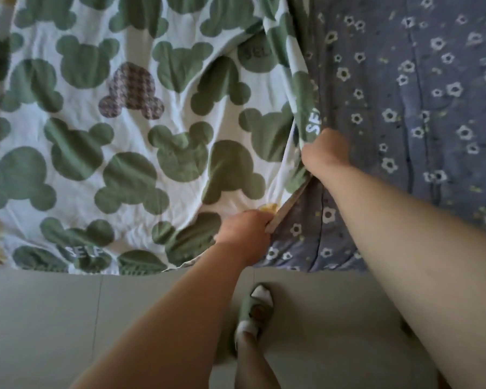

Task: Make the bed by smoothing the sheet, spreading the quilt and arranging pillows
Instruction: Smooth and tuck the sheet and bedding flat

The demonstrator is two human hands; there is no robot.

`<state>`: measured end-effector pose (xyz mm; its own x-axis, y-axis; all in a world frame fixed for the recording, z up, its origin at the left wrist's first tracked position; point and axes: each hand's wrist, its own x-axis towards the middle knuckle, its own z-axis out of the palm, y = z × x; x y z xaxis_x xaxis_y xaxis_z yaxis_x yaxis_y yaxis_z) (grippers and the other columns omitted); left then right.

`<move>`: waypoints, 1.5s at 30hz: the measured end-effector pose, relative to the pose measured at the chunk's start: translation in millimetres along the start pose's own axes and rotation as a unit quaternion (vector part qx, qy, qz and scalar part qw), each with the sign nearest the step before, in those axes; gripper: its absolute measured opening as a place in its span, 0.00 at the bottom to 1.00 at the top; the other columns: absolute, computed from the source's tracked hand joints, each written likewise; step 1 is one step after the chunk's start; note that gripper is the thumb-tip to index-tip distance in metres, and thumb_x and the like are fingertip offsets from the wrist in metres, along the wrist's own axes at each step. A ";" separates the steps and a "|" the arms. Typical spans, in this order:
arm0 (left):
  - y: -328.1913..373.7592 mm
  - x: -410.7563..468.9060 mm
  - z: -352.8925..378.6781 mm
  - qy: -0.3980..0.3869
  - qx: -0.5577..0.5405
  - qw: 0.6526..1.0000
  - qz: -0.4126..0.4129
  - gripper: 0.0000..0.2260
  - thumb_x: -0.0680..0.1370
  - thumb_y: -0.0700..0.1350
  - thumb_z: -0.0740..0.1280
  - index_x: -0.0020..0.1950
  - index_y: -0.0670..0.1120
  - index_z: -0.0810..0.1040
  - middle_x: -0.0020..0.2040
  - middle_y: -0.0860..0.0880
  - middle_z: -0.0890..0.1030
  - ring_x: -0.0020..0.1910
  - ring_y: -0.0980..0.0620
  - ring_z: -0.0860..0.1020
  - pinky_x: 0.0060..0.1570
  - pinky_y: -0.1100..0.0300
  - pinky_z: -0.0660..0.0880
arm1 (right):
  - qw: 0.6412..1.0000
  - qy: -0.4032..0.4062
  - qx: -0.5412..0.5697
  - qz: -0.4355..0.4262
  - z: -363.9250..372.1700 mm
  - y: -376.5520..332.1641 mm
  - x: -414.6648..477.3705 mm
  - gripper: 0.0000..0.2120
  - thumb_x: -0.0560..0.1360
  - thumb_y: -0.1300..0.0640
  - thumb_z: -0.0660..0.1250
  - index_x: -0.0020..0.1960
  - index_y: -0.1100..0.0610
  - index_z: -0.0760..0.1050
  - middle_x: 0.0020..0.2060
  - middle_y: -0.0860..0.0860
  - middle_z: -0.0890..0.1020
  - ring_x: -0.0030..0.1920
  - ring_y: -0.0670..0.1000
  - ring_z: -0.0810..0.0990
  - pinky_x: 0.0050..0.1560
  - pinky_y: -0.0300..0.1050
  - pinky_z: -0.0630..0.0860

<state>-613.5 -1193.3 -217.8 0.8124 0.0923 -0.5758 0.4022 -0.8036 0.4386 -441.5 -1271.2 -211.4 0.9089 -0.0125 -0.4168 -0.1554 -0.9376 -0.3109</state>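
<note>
We looked down on a pale grey-green floor (45, 327) of large smooth tiles, with thin dark seams running away from us toward the edge of the bed (320, 265). The light was soft and even.

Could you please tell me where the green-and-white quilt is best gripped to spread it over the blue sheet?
Grip the quilt by its free right-hand edge, from the side of the blue sheet: that hem stands lifted, where the left hand and right hand pinch it.
</note>
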 end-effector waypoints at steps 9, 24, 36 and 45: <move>21.4 -34.3 42.5 -0.106 0.108 0.987 0.061 0.14 0.77 0.42 0.61 0.61 0.54 0.73 0.58 0.49 0.78 0.58 0.45 0.77 0.55 0.55 0.71 | 0.980 -0.037 -0.008 0.196 5.6 147.9 -82.4 0.19 0.77 0.59 0.63 0.63 0.70 0.71 0.62 0.66 0.75 0.63 0.65 0.73 0.59 0.51 0.72; 10.2 -46.3 94.6 -0.100 0.133 0.986 -0.013 0.11 0.77 0.39 0.59 0.56 0.52 0.74 0.52 0.50 0.79 0.51 0.48 0.78 0.49 0.57 0.72 | 0.945 -0.073 0.279 0.155 -33.7 108.2 -35.2 0.11 0.70 0.57 0.71 0.47 0.62 0.76 0.35 0.52 0.78 0.36 0.50 0.77 0.36 0.42 0.72; 95.0 -33.2 101.1 -0.009 0.188 0.958 -0.218 0.11 0.77 0.46 0.62 0.58 0.48 0.77 0.54 0.47 0.79 0.54 0.47 0.77 0.50 0.55 0.75 | 0.915 -0.088 0.340 0.198 -63.3 268.5 -47.4 0.08 0.67 0.65 0.72 0.45 0.60 0.77 0.44 0.60 0.82 0.40 0.57 0.82 0.38 0.50 0.80; 218.0 1.1 129.5 0.100 0.145 0.984 0.013 0.14 0.78 0.44 0.60 0.63 0.46 0.66 0.57 0.46 0.73 0.54 0.44 0.75 0.48 0.53 0.71 | 0.900 -0.225 0.340 0.152 -80.8 270.3 -43.4 0.07 0.71 0.71 0.64 0.45 0.62 0.74 0.39 0.63 0.79 0.31 0.60 0.80 0.27 0.47 0.78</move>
<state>-579.6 -1444.6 -212.2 0.8993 0.1591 -0.4074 0.2655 -0.9388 0.2193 -491.7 -1552.2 -208.3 0.5593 0.0538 -0.8272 -0.7102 -0.4835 -0.5117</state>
